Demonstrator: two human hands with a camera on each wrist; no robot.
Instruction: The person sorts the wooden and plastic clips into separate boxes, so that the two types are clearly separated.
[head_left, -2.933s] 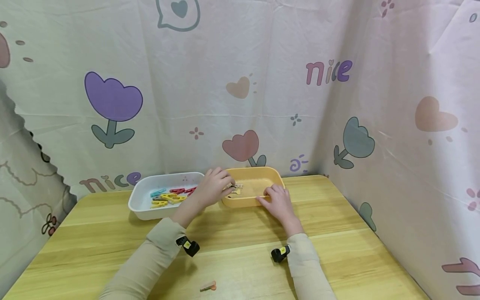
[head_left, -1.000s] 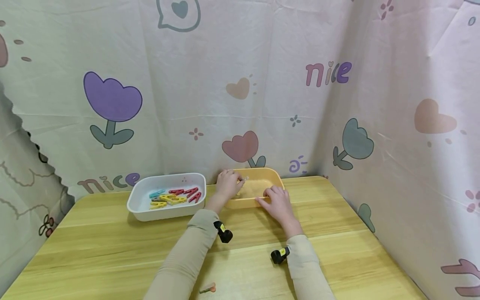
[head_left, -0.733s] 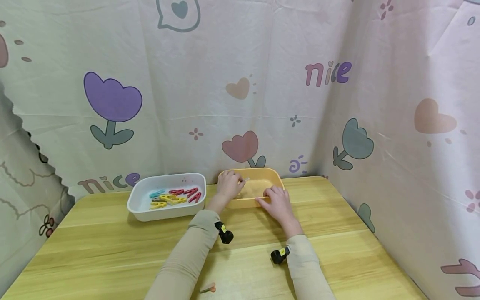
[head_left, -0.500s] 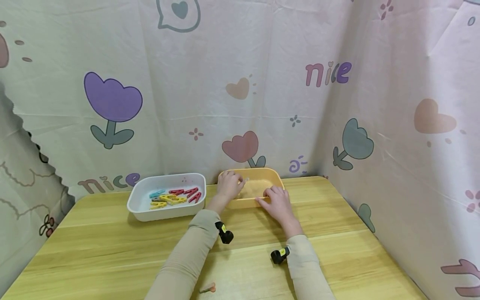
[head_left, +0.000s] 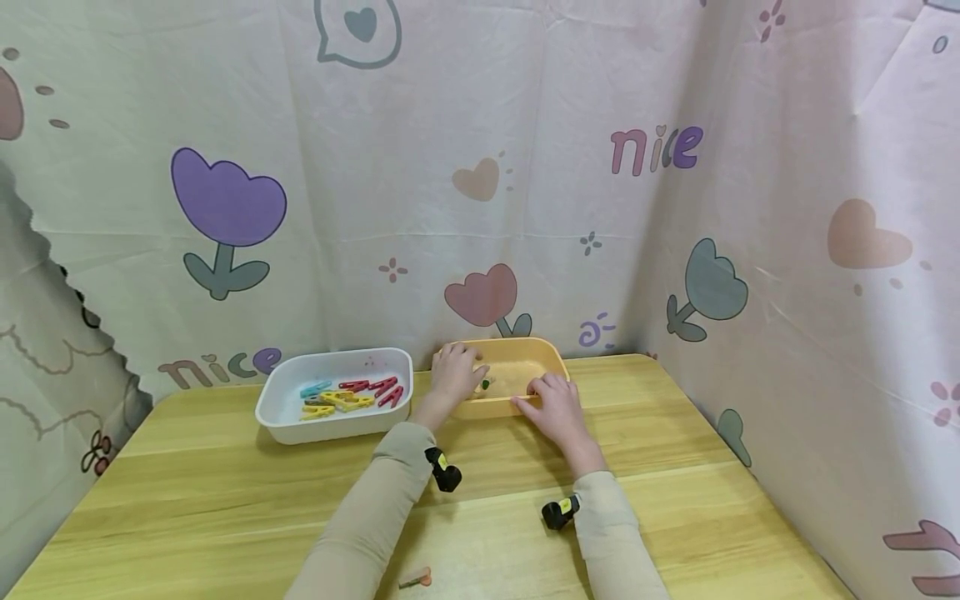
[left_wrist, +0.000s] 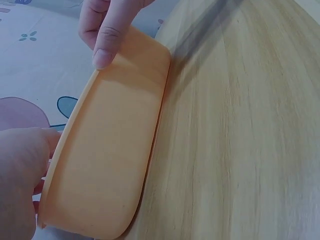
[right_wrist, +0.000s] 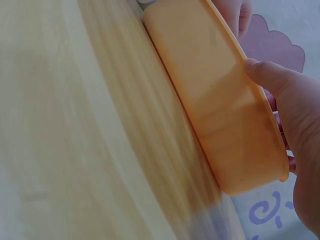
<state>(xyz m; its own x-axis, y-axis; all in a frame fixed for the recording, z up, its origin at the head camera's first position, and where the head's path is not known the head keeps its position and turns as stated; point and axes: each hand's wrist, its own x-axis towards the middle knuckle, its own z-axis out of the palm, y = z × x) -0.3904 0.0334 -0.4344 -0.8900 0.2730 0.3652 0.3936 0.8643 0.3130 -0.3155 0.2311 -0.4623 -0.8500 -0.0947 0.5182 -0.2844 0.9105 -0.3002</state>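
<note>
My left hand (head_left: 452, 372) is inside the left part of a shallow yellow plastic tub (head_left: 525, 354), with the thumb held apart from the fingers. Just below that thumb shows a small dark green thing (head_left: 486, 384). In the left wrist view the rim hides the left fingertips. My right hand (head_left: 558, 407) grips the tub's front rim near the right corner. Its thumb lies outside the wall and its fingers reach over to the inside, as the right wrist view shows (right_wrist: 295, 100).
Left of the tub stands a white plastic tray (head_left: 322, 431) with yellow clips (head_left: 345, 400), red clips (head_left: 384, 386) and blue clips (head_left: 315, 388). A small clip-like piece with an orange end (head_left: 416, 577) lies on the wooden table (head_left: 495, 533) near the front. A printed curtain (head_left: 360, 208) hangs behind.
My left hand moved right from between the containers into the tub. It pinched a small pale thing there; now thumb and fingers are apart and the green thing shows. The right hand stayed put.
</note>
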